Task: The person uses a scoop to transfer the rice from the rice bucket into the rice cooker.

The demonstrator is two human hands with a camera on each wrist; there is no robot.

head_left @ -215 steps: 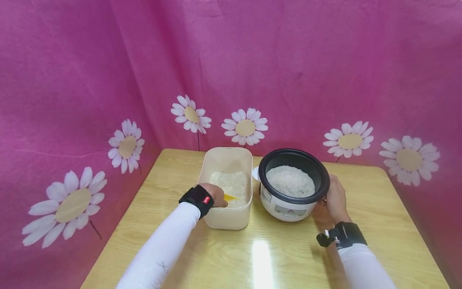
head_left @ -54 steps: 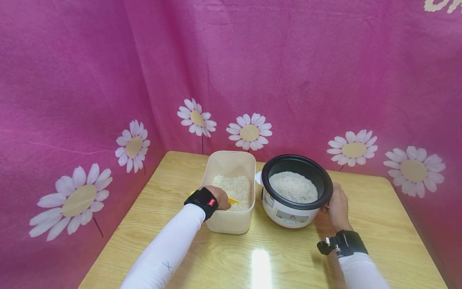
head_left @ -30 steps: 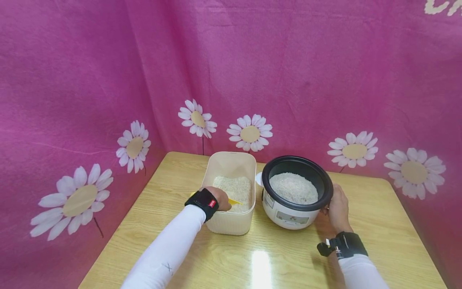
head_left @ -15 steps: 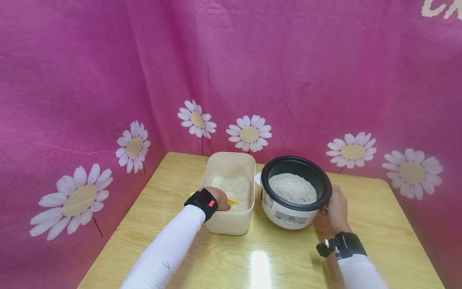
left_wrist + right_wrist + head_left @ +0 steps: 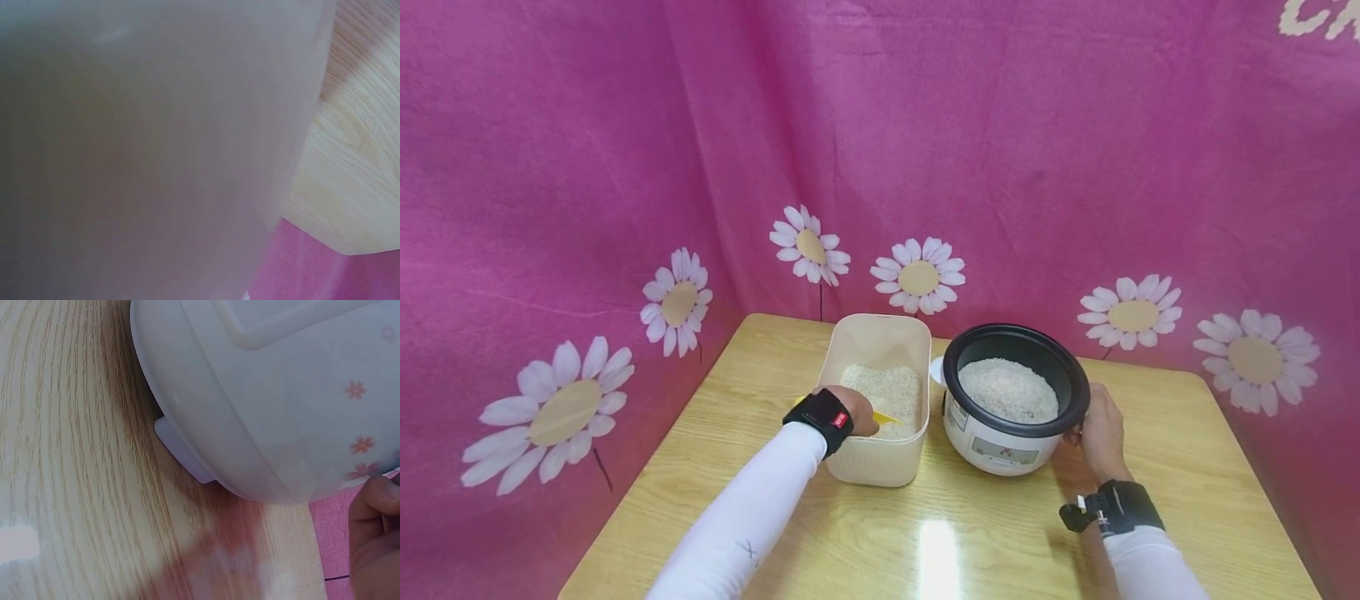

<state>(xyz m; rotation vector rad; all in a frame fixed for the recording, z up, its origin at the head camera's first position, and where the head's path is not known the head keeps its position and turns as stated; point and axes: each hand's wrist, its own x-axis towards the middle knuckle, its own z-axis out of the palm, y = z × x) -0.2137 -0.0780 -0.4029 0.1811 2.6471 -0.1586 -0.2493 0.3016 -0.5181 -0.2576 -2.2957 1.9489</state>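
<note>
My left hand [image 5: 852, 410] reaches over the near left rim of a cream plastic bin [image 5: 880, 462] and grips a yellow scoop [image 5: 886, 418]. Only parts of the scoop show around the hand. Loose rice [image 5: 887, 387] lies inside the bin. To its right stands a lidless white rice cooker [image 5: 1000, 450] with a black inner pot [image 5: 1063, 367], heaped with white rice [image 5: 1011, 390]. At the cooker's right side, my right hand [image 5: 1102, 429] holds on with curled fingers; the handle there is hidden. The right wrist view shows the thumb and fingers [image 5: 378, 506] against the cooker's flower-printed wall.
Both containers stand close together on a light wooden table [image 5: 1000, 533]. A pink curtain [image 5: 1000, 167] with printed daisies hangs behind and at both sides. The bin's blurred wall [image 5: 156, 156] fills most of the left wrist view.
Since the oldest frame the head view has shifted slightly, so everything sits a little lower and to the right. The left hand with the scoop and the right hand have kept their places.
</note>
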